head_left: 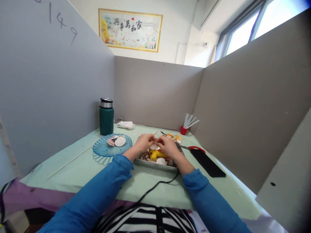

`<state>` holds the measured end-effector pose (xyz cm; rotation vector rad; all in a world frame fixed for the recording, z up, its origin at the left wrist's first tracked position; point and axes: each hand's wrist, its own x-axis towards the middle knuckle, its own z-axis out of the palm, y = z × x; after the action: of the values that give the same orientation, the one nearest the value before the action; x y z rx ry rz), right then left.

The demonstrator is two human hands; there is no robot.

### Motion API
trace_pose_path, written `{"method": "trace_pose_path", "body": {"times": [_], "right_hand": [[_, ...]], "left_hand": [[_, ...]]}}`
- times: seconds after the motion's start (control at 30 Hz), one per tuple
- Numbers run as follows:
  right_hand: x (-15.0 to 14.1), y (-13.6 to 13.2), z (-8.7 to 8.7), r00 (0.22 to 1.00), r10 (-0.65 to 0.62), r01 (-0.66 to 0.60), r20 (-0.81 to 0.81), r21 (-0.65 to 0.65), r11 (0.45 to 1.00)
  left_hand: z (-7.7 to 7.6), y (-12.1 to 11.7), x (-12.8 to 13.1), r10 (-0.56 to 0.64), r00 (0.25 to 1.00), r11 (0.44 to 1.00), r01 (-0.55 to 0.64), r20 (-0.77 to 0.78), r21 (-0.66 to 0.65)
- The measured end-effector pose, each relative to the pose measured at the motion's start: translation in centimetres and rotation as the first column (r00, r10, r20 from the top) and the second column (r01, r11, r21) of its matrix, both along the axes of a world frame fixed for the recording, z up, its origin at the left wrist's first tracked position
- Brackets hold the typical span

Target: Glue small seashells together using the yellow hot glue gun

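Over a metal tray (155,165), my left hand (145,141) and my right hand (168,145) meet with fingers pinched together. A pale white shell (155,147) shows at their fingertips, and both hands seem to grip it; my fingers partly cover it. Beneath them, a yellow glue gun (155,155) lies in the tray among small brown pebbles or shells (145,156). Another white shell (161,160) rests near the tray's front rim. A black cable (157,183) runs from the tray's right corner toward my lap.
To the left, a blue glass plate (100,149) bears several shells, with a green bottle (106,119) behind it. Scissors with red handles (198,148) and a black phone-like slab (209,163) lie right. Behind stand a red cup (183,130) of white sticks and a tissue pack (126,125). Partitions surround the table.
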<state>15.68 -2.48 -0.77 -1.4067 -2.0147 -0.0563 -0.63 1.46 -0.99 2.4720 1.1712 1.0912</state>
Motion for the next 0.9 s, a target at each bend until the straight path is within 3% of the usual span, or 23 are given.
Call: {"method": "trace_pose_path", "body": {"times": [0.9], "right_hand": [[0.07,-0.18,0.09,0.999,-0.026,0.026,0.019,-0.003,1.0]], "left_hand": [[-0.25,0.11,0.05,-0.036,0.999,0.998,0.037,0.021,-0.049]]}}
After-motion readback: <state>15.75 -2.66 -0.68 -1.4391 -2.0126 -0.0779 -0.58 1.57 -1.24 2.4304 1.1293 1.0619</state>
